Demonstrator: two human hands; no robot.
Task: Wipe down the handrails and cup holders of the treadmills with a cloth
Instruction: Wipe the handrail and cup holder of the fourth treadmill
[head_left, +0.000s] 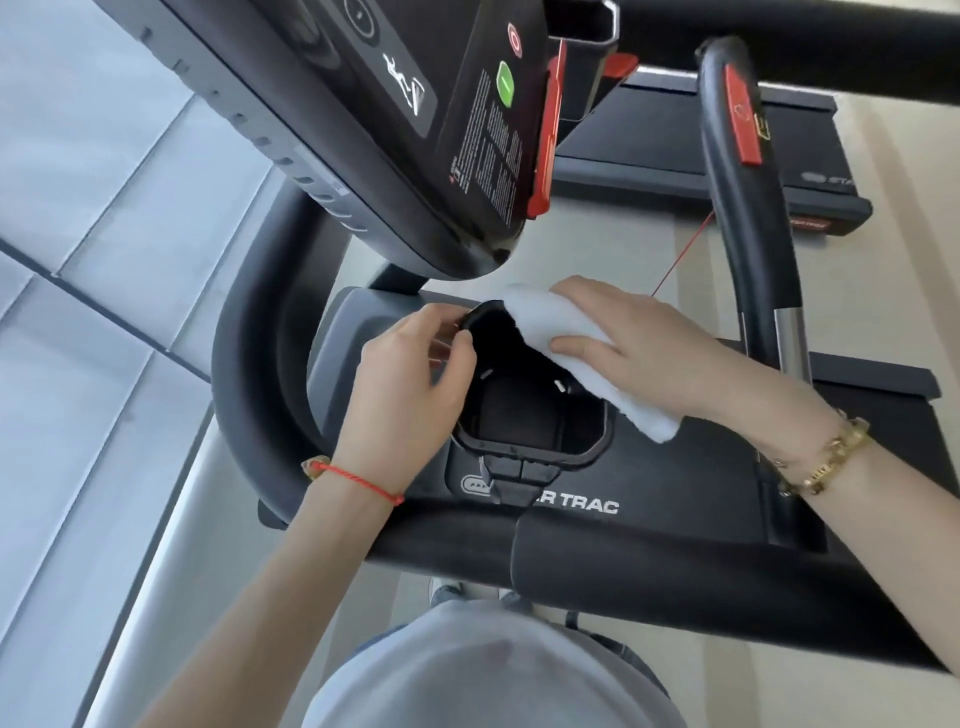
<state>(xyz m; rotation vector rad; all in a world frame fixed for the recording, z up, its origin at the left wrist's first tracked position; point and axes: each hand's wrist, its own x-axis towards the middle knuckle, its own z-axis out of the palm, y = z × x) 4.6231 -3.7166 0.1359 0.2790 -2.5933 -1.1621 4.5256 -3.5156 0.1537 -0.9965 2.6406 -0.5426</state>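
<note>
A black cup holder (524, 410) is sunk into the treadmill's tray, just above the "TRAC" lettering. My left hand (410, 384) pinches the far rim of the holder's black insert, which is tilted up there. My right hand (654, 343) lies with straight fingers on a folded white cloth (582, 353), pressing it against the holder's right rim. The cloth's near end hangs past my palm onto the tray. A black handrail (249, 364) curves round the tray on the left, and a second handrail (748, 218) with a red strip runs away on the right.
The treadmill console (415, 130) with a green button and red edge hangs right above the cup holder. A red safety cord (685, 254) runs from the right rail. Another treadmill deck (675, 140) lies beyond. Grey floor tiles (78, 208) fill the left.
</note>
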